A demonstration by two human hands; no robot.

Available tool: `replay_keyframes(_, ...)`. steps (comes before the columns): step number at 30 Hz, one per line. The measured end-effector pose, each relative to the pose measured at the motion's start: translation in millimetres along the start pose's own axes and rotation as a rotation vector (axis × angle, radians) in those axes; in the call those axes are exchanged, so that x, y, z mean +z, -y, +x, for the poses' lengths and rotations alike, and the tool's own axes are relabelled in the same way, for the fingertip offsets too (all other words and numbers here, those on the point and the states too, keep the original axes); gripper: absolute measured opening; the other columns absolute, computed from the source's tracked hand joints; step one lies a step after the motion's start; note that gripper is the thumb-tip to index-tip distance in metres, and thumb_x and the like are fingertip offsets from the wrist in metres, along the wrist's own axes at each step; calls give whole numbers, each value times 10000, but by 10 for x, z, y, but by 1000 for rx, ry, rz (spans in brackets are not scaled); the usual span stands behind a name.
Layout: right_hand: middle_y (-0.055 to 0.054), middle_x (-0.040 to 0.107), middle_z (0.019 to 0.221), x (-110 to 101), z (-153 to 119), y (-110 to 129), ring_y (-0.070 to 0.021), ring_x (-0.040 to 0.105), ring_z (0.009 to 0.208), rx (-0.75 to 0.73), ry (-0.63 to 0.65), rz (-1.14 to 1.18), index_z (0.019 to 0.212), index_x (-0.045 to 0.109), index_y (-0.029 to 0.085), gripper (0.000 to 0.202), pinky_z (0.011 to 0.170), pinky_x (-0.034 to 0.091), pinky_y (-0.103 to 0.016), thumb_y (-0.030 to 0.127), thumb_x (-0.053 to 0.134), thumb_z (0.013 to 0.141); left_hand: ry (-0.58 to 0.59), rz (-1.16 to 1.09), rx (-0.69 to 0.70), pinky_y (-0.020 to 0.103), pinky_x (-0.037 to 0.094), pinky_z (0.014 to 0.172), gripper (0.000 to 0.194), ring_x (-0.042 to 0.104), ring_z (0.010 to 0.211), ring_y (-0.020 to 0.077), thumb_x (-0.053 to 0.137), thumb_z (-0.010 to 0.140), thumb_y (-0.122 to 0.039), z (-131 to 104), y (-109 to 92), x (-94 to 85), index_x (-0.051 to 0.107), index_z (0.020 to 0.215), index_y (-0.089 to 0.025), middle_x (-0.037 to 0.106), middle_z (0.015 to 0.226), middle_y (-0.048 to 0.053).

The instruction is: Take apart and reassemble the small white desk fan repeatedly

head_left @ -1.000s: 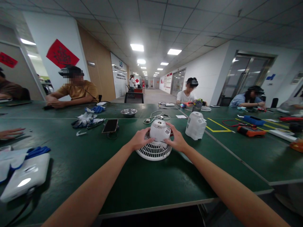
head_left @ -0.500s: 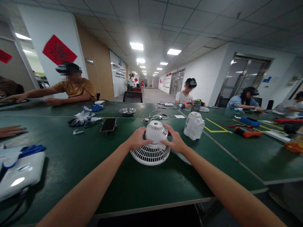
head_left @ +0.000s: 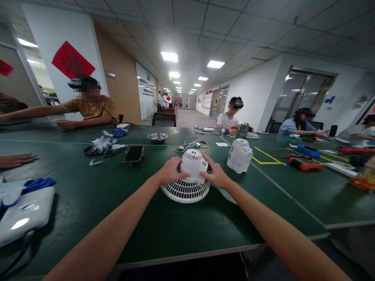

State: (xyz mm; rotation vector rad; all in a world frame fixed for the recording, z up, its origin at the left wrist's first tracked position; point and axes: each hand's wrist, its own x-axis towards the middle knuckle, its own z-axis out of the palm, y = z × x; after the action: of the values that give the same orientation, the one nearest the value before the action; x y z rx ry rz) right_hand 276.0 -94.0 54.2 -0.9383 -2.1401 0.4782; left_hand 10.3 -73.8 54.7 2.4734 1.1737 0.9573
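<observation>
A white plastic fan part point(head_left: 186, 190), with a slotted round grille at its base and a domed housing on top, rests on the green table point(head_left: 164, 234) in front of me. My left hand point(head_left: 172, 171) grips the housing from the left, its thumb across the front. From the right, my right hand point(head_left: 216, 172) holds the same housing, thumb also at the front. Some fingertips are hidden behind the dome. To the right stands a separate white plastic housing point(head_left: 239, 156), touched by neither hand.
Beyond the fan part lie a white cable point(head_left: 191, 144) and a metal bowl point(head_left: 157, 137). A phone point(head_left: 133, 153), gloves point(head_left: 102, 146) and a white device point(head_left: 26, 214) are at the left. An orange meter point(head_left: 305, 164) lies right. Other people sit around the table.
My hands and the fan part have hardly moved. At the left edge, another person's hand has slid slightly to the right. A seated person's outstretched arm has shifted left.
</observation>
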Motion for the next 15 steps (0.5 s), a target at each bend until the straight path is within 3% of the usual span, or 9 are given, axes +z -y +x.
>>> replay_keyframes(3,-86,644,1226,18,-1,-6,-242,658,999,26,26,33,1491,291,235,821,911,521,-429,411,699,801,61,82,10,453,434,892,680,563,1022,323,640,704,-696,20,18,16,652,1126,-162,618,1109,150)
replay_keyframes(10,-100,627,1264,5,50,-25,-265,630,1081,39,25,55,1446,377,216,798,962,490,-473,417,743,765,50,85,-44,448,439,865,692,570,969,309,632,694,-709,28,53,39,647,1097,-147,623,1060,146)
replay_keyframes(15,-101,628,1268,-41,77,8,-278,626,1095,12,70,55,1412,429,214,770,961,488,-488,412,759,745,76,59,-9,453,438,871,716,566,1020,324,649,687,-697,6,38,6,638,1165,-164,619,1136,150)
